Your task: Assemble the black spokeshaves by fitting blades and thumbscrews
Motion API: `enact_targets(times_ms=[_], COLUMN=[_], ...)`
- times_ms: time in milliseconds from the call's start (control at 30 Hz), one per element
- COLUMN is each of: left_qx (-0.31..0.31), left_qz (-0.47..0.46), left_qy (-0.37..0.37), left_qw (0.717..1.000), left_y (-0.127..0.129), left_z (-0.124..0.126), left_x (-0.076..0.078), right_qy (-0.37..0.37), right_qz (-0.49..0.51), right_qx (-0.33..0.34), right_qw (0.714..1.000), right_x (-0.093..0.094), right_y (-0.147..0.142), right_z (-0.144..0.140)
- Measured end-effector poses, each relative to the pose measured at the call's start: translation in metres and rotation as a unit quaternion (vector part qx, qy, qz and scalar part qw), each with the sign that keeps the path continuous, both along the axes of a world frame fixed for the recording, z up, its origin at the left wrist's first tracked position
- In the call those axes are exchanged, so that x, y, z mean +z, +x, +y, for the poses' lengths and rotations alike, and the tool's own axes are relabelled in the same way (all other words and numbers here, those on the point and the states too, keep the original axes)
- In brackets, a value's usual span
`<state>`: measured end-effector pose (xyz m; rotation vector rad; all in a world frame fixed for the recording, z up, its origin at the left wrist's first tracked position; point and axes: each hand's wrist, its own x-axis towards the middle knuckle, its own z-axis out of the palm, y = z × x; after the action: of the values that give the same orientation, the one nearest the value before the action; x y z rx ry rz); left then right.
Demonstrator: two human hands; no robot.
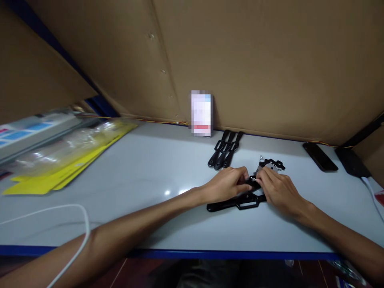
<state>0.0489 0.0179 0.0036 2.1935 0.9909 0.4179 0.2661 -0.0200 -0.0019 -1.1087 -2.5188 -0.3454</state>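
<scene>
Fingers of both hands meet over a black frame assembly lying on the white table. The left hand pinches the frame's upper part with curled fingertips; the right hand closes its fingertips on the same spot from the other side. Just beyond the right fingertips sits a black hub plate. Farther beyond the left fingers lie stacked black arms.

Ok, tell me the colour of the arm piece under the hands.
Black arm piece, clearest in the head view.
</scene>
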Motion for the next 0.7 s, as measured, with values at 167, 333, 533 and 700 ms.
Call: enact_targets(times_ms=[167,333,533,700], left_qx=[0.017,0.021,-0.009,-0.044], left_qz=[-0.007,-0.007,-0.003,0.005], left_qy=[0.033,0.044,0.046,0.074], left_qw=[0.999,0.999,0.999,0.996], left_y=[0.002,0.003,0.000,-0.002], left_z=[0.000,-0.001,-0.003,-0.003], left_x=[-0.002,-0.003,-0.001,0.001], right_qy=[-0.013,-0.009,-0.039,-0.128], right_qz=[0.002,-0.002,0.048,0.094], right_qx=[-0.049,-0.143,-0.194,-0.039], right_qw=[0.999,0.990,0.979,0.986], right_x=[0.001,0.006,0.013,0.011], right_y=[0.004,0.023,0.042,0.027], right_z=[0.005,0.019,0.029,0.018])
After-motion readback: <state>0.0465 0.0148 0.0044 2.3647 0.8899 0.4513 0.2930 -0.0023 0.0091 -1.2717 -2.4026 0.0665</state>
